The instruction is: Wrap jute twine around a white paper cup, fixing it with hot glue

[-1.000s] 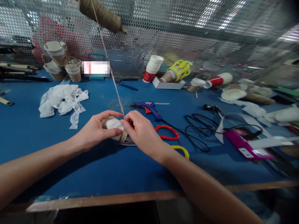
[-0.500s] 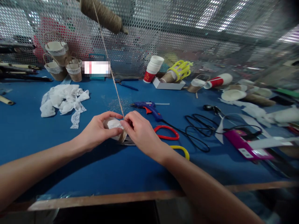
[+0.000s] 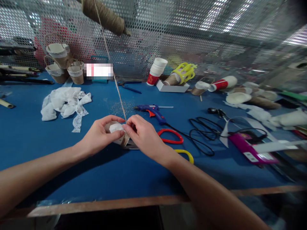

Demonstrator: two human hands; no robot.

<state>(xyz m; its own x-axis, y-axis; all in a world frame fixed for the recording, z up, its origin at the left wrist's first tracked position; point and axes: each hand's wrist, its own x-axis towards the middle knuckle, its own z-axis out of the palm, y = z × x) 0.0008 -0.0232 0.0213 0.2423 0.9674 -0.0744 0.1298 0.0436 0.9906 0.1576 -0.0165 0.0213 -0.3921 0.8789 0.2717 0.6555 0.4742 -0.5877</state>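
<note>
My left hand (image 3: 102,131) is closed around a small paper cup (image 3: 116,128), thumb on the near side and fingers over the far side. Brown twine covers the cup's right part, while its white end shows between my hands. With thumb and fingers pinched at the cup's right edge, my right hand (image 3: 145,135) grips the twine (image 3: 116,84), which runs taut up to a large spool (image 3: 104,16). Scissors with red and yellow handles (image 3: 170,136) lie partly under my right hand and forearm. Behind my hands rests a blue glue gun (image 3: 153,111).
White lace (image 3: 61,101) is heaped at left, with twine-wrapped cups (image 3: 76,72) behind it. Stacked paper cups (image 3: 157,71), a white box (image 3: 173,87) and pliers (image 3: 130,87) stand or lie along the mesh. A black cord (image 3: 201,148) and purple power strip (image 3: 251,150) lie at right.
The cup has turned slightly between my hands, and its twine-covered part looks a little different. Both hands keep nearly the same place, and the twine stays taut.
</note>
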